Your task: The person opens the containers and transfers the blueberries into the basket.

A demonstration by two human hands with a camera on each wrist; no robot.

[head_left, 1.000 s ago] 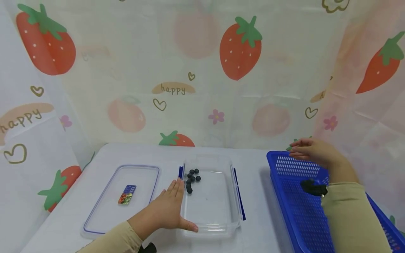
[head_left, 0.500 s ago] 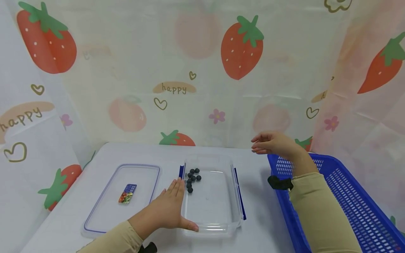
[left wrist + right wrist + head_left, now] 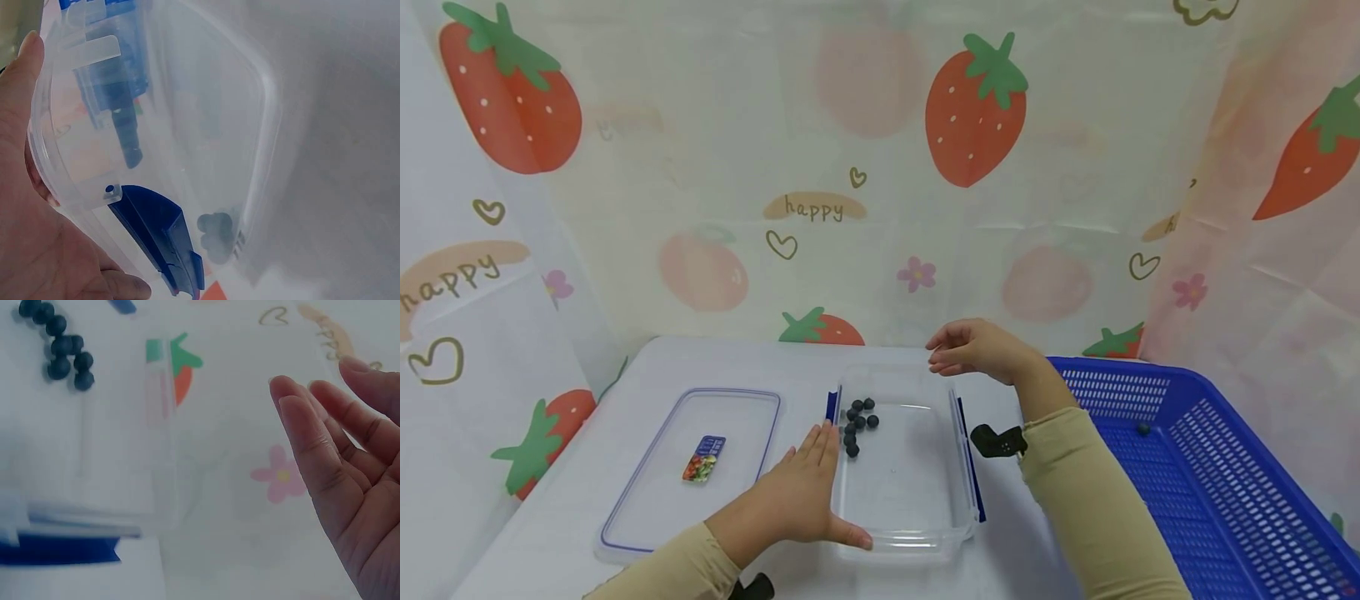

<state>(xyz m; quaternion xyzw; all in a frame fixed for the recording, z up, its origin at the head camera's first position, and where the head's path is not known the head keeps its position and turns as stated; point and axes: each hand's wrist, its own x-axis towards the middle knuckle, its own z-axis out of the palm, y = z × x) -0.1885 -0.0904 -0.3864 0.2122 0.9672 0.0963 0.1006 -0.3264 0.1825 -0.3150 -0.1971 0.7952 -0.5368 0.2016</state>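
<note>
A clear plastic food container (image 3: 898, 492) with blue side latches stands at the middle of the table. Several blueberries (image 3: 852, 422) lie in a cluster on its floor, along the left side. My left hand (image 3: 801, 492) rests against the container's left wall, fingers straight, thumb on the near rim. Above the far right corner of the container is my right hand (image 3: 973, 348), its fingers loosely bent. In the right wrist view the fingers (image 3: 312, 440) of that hand have nothing between them. One blueberry (image 3: 1143, 429) lies in the blue plastic basket (image 3: 1195, 375) at the right.
A clear lid (image 3: 655, 517) with a blue seal and a printed label (image 3: 703, 458) lies flat on the table, left of the container. Behind the table hangs a strawberry-print cloth (image 3: 880, 208). The right forearm passes over the basket's near left side.
My right hand has moved left, from over the basket to the container's far right corner. The blueberry in the basket has come into view. My left hand stays on the container.
</note>
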